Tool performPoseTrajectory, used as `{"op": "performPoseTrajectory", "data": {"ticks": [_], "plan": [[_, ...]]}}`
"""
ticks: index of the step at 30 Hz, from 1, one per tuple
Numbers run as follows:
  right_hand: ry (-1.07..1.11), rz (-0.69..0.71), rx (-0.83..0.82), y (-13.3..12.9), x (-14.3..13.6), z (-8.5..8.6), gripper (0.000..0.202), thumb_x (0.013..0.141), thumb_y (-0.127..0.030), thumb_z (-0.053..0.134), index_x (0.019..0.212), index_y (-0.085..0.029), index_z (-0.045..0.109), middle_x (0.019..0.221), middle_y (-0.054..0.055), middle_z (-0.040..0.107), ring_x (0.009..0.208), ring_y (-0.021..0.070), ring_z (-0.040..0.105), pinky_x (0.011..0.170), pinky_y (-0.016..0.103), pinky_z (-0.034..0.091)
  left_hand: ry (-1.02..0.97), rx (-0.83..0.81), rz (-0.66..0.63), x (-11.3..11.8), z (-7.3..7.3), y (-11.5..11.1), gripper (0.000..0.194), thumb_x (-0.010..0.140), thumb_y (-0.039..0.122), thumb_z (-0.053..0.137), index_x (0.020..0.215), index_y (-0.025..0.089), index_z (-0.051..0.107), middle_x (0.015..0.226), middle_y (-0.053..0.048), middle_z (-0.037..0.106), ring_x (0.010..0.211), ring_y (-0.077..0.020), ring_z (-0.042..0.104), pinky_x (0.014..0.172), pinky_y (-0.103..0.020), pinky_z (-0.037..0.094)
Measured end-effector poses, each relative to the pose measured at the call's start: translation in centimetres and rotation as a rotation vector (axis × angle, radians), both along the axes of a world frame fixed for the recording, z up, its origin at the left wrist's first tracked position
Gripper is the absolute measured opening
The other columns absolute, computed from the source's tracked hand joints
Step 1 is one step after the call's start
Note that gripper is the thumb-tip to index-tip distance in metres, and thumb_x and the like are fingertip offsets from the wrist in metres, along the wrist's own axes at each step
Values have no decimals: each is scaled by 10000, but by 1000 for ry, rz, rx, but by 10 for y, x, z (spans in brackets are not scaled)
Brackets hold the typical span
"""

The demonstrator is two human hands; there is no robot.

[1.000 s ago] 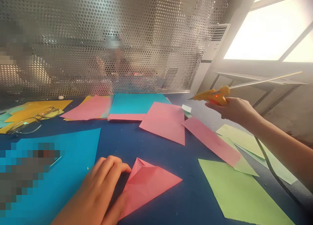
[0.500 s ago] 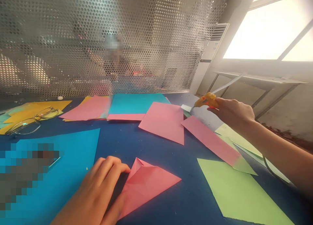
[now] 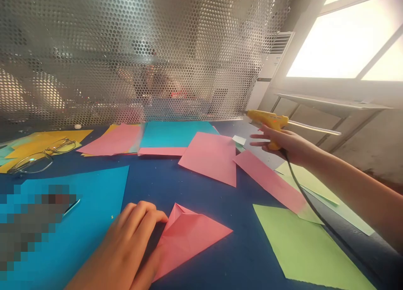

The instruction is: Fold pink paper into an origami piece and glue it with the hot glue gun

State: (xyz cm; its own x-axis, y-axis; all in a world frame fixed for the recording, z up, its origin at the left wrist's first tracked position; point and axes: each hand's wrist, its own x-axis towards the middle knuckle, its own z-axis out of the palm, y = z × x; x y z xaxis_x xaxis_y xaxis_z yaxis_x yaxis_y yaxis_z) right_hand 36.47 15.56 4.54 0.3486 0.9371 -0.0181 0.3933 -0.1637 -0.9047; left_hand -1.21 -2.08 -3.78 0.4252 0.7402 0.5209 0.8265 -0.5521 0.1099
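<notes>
My left hand (image 3: 126, 244) presses down on the left edge of a folded pink paper triangle (image 3: 189, 235) on the dark blue table (image 3: 189, 189), fingers curled over the fold. At the far right my right hand (image 3: 285, 145) holds up a yellow glue gun (image 3: 266, 120), its nozzle pointing left and a glue stick jutting out the back to the right. A black cord (image 3: 315, 212) trails from the gun across the green sheets. The gun hangs above the table's back right corner, well away from the folded paper.
Loose sheets lie about: pink (image 3: 210, 155), a pink strip (image 3: 270, 181), light green (image 3: 305, 248), blue (image 3: 173, 132) and a big blue one (image 3: 91, 197). Glasses (image 3: 40, 155) rest on yellow paper (image 3: 47, 139). A perforated metal screen (image 3: 141, 50) closes the back.
My right hand has turned the glue gun upright again after dipping it toward the table, and its fingers have spread a little. My left hand has stayed on the pink triangle.
</notes>
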Motion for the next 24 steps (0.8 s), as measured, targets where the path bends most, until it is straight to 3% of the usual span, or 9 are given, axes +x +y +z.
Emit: {"op": "performPoseTrajectory", "data": {"ticks": [4,9,19,24], "plan": [[270,57,20,2,-12,-9,343,1029,-366,665,1324,-195,629,1328,99,653,1092,252,687,911,463,600,44,30,-14,-1,-1,1,297,1132,509,192,1243,363,426,1085,89,709,1040,-130,717,748,-206,572],[424,54,-6,7,-10,-14,335,1030,-363,664,1319,-197,632,1329,99,653,1091,251,686,911,460,601,40,30,4,0,-1,-1,302,1134,506,192,1253,359,427,1096,88,703,1048,-120,712,746,-185,570],[473,73,97,8,-14,-17,319,1034,-362,658,1312,-208,639,1340,99,649,1100,249,681,920,459,598,-19,-39,14,1,0,-2,288,1120,540,224,1225,392,449,1074,101,682,999,-123,709,746,-203,586],[440,68,87,13,-17,-28,302,1038,-361,652,1302,-213,646,1342,99,650,1099,244,681,924,454,596,-52,-70,20,1,-2,-3,272,1117,541,242,1221,403,452,1069,97,673,986,-128,705,720,-210,581]]}}
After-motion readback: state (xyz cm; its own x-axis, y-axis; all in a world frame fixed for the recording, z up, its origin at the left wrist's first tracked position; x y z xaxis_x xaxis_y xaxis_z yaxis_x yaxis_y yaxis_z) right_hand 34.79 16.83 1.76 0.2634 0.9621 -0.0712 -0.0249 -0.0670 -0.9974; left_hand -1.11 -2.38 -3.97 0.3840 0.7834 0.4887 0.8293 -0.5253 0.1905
